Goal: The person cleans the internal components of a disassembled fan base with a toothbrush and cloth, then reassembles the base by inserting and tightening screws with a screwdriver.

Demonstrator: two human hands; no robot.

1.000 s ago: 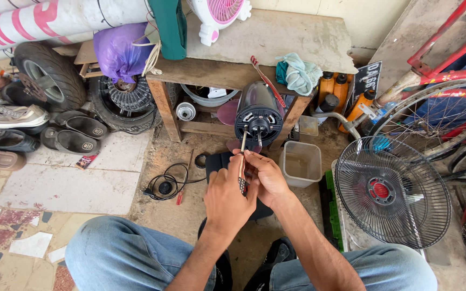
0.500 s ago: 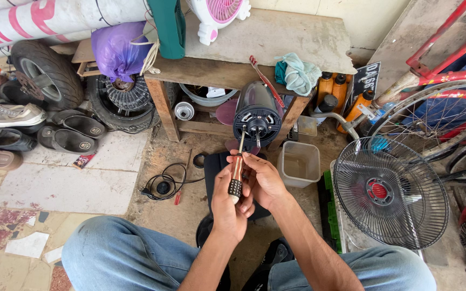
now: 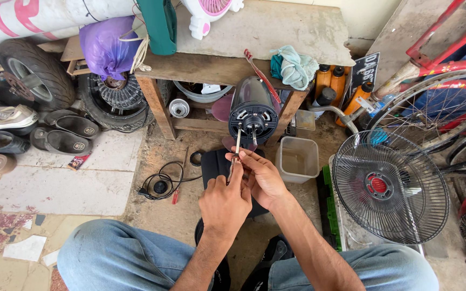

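Observation:
A black fan motor housing (image 3: pixel 253 110) stands on the ground in front of me, its face with a short metal shaft turned toward me. A screwdriver (image 3: pixel 237 141) runs from my hands up to a screw point on the left of that face. My left hand (image 3: pixel 226 200) is wrapped around the screwdriver's handle, which is mostly hidden in the fist. My right hand (image 3: pixel 261 175) pinches the shank just above with its fingertips. Both hands hover over a black base part (image 3: pixel 214 163) on the floor.
A wire fan guard (image 3: pixel 388 188) lies at the right, next to a bicycle wheel (image 3: pixel 438 110). A clear plastic tub (image 3: pixel 297 158) sits right of my hands. A wooden bench (image 3: pixel 233 59), tyres (image 3: pixel 33 73), shoes (image 3: pixel 6 129) and a coiled black cable (image 3: pixel 160 186) fill the left and back.
My left hand has slid up the screwdriver and now covers the handle that showed before. The tip stays at the motor face. The camera view has shifted slightly.

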